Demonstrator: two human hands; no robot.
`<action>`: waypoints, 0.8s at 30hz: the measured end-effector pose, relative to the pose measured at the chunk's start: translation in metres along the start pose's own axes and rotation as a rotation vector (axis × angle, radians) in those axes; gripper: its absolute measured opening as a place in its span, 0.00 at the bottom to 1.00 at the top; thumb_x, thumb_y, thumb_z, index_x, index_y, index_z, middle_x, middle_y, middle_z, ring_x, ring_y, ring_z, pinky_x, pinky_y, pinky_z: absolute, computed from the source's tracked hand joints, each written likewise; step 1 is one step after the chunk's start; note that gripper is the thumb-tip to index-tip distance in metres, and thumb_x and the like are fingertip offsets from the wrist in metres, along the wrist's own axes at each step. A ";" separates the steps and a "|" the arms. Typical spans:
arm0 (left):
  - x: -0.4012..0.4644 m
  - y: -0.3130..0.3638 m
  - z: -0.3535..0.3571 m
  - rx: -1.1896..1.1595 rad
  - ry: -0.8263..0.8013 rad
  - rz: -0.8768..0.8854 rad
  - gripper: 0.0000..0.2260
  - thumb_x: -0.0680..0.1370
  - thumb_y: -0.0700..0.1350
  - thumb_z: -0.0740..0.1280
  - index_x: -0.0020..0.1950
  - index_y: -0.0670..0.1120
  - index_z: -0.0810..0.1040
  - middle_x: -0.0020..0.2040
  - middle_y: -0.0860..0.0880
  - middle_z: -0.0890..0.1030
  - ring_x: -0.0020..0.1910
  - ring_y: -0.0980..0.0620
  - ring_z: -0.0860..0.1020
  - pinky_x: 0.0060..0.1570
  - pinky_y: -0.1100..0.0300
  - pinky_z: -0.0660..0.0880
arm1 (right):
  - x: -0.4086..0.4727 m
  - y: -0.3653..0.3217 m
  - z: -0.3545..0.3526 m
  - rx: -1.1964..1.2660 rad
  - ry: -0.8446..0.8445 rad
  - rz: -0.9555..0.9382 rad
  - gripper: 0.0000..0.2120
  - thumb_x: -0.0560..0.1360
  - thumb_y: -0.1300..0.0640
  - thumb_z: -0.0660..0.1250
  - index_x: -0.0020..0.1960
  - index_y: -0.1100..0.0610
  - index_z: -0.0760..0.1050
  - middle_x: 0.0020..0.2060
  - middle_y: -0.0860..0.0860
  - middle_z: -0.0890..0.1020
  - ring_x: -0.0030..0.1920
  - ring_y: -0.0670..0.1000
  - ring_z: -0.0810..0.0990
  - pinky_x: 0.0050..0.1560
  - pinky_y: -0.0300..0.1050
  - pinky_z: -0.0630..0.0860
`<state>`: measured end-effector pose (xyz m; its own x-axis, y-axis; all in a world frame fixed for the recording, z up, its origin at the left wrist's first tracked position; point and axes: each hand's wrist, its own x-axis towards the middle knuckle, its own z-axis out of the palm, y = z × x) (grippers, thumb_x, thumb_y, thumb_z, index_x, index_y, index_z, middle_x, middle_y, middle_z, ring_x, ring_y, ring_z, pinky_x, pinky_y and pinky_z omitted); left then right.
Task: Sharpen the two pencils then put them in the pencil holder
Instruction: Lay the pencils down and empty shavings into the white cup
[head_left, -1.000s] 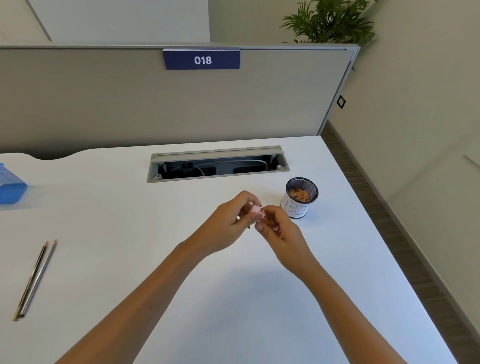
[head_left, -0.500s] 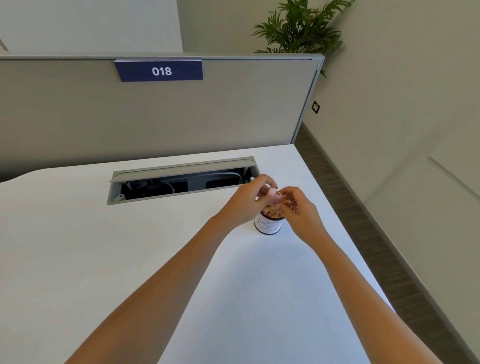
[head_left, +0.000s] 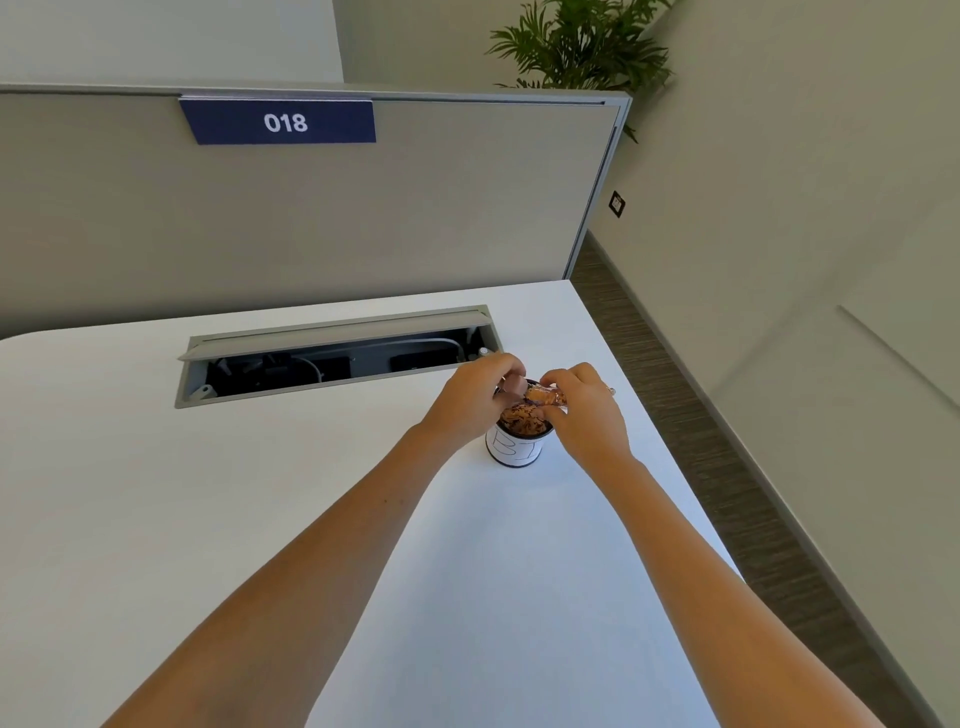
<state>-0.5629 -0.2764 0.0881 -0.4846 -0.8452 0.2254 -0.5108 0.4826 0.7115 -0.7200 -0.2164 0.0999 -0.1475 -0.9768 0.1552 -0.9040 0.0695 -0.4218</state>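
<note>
So both hands met right over the cup, a small white one with a dark rim, standing on the white desk near its right edge. Cup held a heap of brown pencil shavings. Left hand sat on the left side of the cup mouth, fingers curled, pinching a small pink piece that was mostly hidden; could not tell for sure what it was. Right hand sat on the right side of the cup mouth, fingers curled round a small clear sharpener part packed with orange-brown shavings, held just above the cup rim. Fingertips of the two hands were almost touching above the cup. Both forearms reached in from the bottom edge toward the cup. No pencils or pencil holder were in view, so their place could not be told. Behind the cup, an open cable tray was cut into the desk. Beyond that stood a grey divider with a blue sign reading 018. A green plant showed behind the divider's right end.
</note>
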 end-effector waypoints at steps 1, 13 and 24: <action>0.001 -0.001 0.001 0.005 0.002 -0.006 0.04 0.79 0.41 0.67 0.52 0.45 0.79 0.50 0.49 0.83 0.48 0.49 0.79 0.47 0.53 0.77 | 0.001 0.000 0.000 -0.034 0.001 0.003 0.13 0.73 0.59 0.69 0.58 0.55 0.77 0.52 0.54 0.75 0.47 0.56 0.77 0.43 0.50 0.77; -0.002 0.001 0.005 -0.177 0.052 -0.141 0.07 0.79 0.41 0.68 0.56 0.44 0.79 0.52 0.49 0.82 0.51 0.51 0.79 0.51 0.59 0.76 | 0.000 -0.003 0.003 0.023 0.023 0.094 0.13 0.73 0.60 0.70 0.58 0.56 0.77 0.52 0.54 0.74 0.45 0.54 0.77 0.40 0.44 0.73; -0.013 0.004 -0.010 -1.068 -0.060 -0.406 0.12 0.80 0.34 0.63 0.59 0.46 0.78 0.55 0.48 0.84 0.56 0.52 0.82 0.53 0.62 0.79 | -0.009 -0.010 -0.010 0.478 0.043 0.063 0.20 0.71 0.62 0.73 0.60 0.51 0.75 0.49 0.50 0.75 0.46 0.41 0.74 0.44 0.24 0.69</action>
<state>-0.5519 -0.2660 0.0952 -0.4697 -0.8678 -0.1623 0.2132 -0.2899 0.9330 -0.7137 -0.2062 0.1112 -0.2216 -0.9638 0.1486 -0.6087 0.0177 -0.7932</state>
